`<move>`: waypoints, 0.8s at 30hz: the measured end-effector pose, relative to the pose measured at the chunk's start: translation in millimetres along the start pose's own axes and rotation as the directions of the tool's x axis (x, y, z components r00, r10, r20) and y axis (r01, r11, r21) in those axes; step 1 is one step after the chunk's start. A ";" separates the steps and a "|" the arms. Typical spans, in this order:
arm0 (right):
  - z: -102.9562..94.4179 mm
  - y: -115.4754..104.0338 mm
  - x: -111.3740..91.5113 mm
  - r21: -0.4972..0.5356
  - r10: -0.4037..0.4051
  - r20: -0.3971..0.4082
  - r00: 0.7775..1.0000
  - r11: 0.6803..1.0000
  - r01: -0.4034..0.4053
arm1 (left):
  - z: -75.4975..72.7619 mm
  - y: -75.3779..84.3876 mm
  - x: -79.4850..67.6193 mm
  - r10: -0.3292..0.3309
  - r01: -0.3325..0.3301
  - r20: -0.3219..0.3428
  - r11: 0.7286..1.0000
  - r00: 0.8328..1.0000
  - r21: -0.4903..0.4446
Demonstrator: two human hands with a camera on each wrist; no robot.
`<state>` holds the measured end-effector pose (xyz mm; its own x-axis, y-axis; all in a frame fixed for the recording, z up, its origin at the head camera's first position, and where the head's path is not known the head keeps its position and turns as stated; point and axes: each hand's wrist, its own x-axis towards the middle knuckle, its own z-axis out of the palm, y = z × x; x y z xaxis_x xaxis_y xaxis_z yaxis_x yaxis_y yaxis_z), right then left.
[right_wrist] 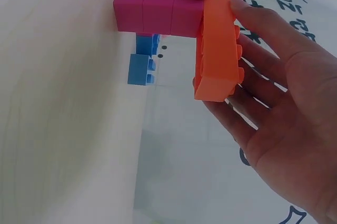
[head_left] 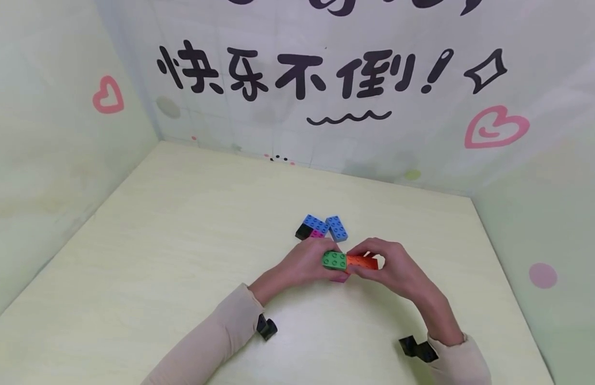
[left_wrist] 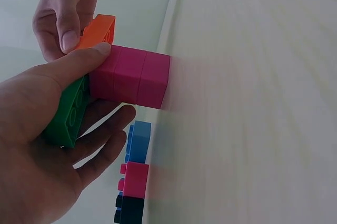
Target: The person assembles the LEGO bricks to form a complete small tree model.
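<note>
My left hand (head_left: pixel 304 263) grips a stack of magenta toy bricks (left_wrist: pixel 131 77), its thumb lying against the top one. On top of that stack sits a green brick (head_left: pixel 334 260), partly behind the left thumb in the left wrist view. An orange brick (right_wrist: pixel 218 50) lies end to end beside the green one, also over the magenta stack, and juts out to the right. My right hand (head_left: pixel 396 267) holds this orange brick between thumb and fingers. Whether the orange brick is fully pressed down cannot be told.
Just beyond the hands on the pale table (head_left: pixel 182 230) lie a blue brick (head_left: pixel 338 229) and a small cluster with another blue brick (head_left: pixel 316 223), a black brick (head_left: pixel 303 231) and a pink brick (head_left: pixel 318 233). Printed walls (head_left: pixel 278 128) enclose the table at the back and sides.
</note>
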<state>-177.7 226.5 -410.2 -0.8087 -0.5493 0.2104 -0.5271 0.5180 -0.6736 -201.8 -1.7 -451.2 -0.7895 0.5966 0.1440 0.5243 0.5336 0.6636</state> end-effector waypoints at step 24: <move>4.4 -3.3 -4.3 -0.048 0.034 0.029 0.999 0.998 -0.032 | -30.6 -26.0 31.0 -0.086 0.104 -0.117 0.981 0.989 0.164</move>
<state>-171.3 224.2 -412.0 -0.8182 -0.5500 0.1673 -0.5126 0.5663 -0.6455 -249.7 -15.5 -441.5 -0.8633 0.4748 0.1712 0.4844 0.6839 0.5456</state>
